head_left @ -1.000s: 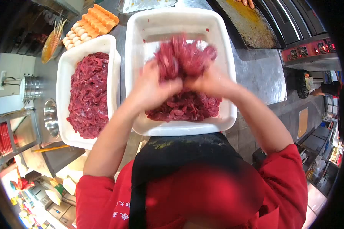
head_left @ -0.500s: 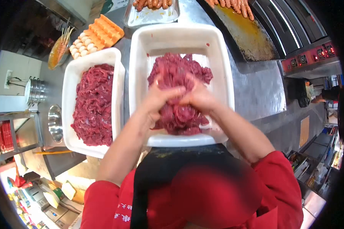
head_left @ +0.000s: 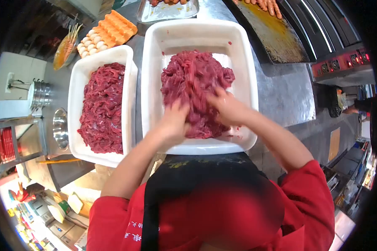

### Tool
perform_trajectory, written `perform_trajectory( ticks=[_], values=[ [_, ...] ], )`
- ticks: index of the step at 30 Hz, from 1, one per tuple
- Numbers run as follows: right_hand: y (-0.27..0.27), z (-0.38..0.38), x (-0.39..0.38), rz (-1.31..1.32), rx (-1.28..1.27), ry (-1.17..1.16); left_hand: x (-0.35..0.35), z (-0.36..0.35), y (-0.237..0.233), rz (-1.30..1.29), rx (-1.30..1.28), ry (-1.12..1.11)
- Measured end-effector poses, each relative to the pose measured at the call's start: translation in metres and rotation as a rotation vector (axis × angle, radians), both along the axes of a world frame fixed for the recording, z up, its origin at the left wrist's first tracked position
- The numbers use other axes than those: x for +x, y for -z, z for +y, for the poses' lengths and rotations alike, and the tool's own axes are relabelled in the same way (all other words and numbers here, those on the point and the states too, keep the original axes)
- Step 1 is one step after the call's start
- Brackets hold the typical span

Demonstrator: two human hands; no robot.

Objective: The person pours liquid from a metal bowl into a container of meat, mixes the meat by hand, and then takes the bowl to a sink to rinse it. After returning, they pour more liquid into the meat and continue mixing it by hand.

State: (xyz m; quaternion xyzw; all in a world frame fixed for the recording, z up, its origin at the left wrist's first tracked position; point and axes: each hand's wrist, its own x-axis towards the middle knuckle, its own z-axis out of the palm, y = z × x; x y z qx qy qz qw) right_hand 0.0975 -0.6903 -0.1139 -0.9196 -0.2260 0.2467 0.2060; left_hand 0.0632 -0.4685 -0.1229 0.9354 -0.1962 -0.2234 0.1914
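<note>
A pile of raw, dark red sliced meat [head_left: 194,83] lies in a white plastic tub [head_left: 238,46] in front of me. My left hand [head_left: 174,124] is at the pile's near left side, its fingers spread and their tips touching the meat. On the near right side, my right hand [head_left: 228,106] reaches in with its fingers apart, the tips against the pile. Both hands look open, with no meat closed inside them. Some strands in the middle of the pile are blurred. To the left stands a second white tub [head_left: 132,79] holding more of the same meat [head_left: 102,108].
An orange egg tray [head_left: 117,29] with several eggs sits behind the left tub, beside a bowl of skewers [head_left: 63,56]. A metal tray [head_left: 167,13] is at the back. A greasy griddle pan [head_left: 276,39] lies back right. A steel bowl [head_left: 60,129] stands far left.
My hands were together over the meat, gripping it between them. They have since moved apart and back toward me, fingers loosened, and the pile looks spread wider.
</note>
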Motion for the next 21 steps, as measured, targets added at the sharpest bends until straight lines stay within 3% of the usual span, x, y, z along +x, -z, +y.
perform_trajectory(
  ticks=[1, 3, 6, 7, 9, 10, 11, 12, 13, 15, 17, 19, 21],
  values=[
    [-0.008, -0.001, -0.010, -0.023, -0.156, -0.126, -0.013, -0.007, -0.024, 0.185, 0.105, -0.068],
    [-0.014, 0.011, -0.023, -0.088, 0.003, -0.149, -0.016, 0.002, -0.031, 0.201, -0.026, -0.133],
    [-0.002, 0.038, -0.020, -0.358, 0.169, -0.519, -0.014, 0.016, -0.041, 0.189, -0.140, -0.252],
    [0.001, 0.038, -0.006, -0.362, 0.181, -0.542, -0.016, 0.019, -0.048, 0.183, -0.134, -0.277],
    [0.003, 0.042, 0.042, -0.411, 0.011, -0.458, -0.024, 0.026, -0.067, 0.083, -0.376, -0.502],
    [0.002, 0.044, 0.063, -0.428, -0.039, -0.377, -0.032, 0.036, -0.063, -0.136, -0.460, -0.520],
    [0.003, 0.043, 0.085, -0.445, -0.084, -0.302, -0.040, 0.050, -0.069, -0.158, -0.442, -0.563],
    [0.022, 0.037, 0.113, -0.450, 0.083, -0.200, -0.049, 0.068, -0.078, -0.197, -0.494, -0.728],
    [0.029, 0.038, 0.131, -0.490, 0.071, -0.043, -0.061, 0.088, -0.090, -0.253, -0.532, -0.896],
    [0.025, 0.050, 0.174, -0.076, 0.110, 0.195, -0.084, 0.139, -0.109, -0.445, -0.671, -1.285],
    [0.039, 0.087, 0.170, -0.250, -0.054, 0.496, -0.109, 0.204, -0.109, -0.543, -0.711, -1.617],
    [0.030, 0.115, 0.123, -0.494, -0.077, 0.191, -0.136, 0.285, -0.081, -0.572, -0.756, -1.809],
    [0.029, 0.123, 0.070, -0.509, 0.072, -0.084, -0.144, 0.357, -0.040, -0.551, -0.782, -1.938]
  ],
)
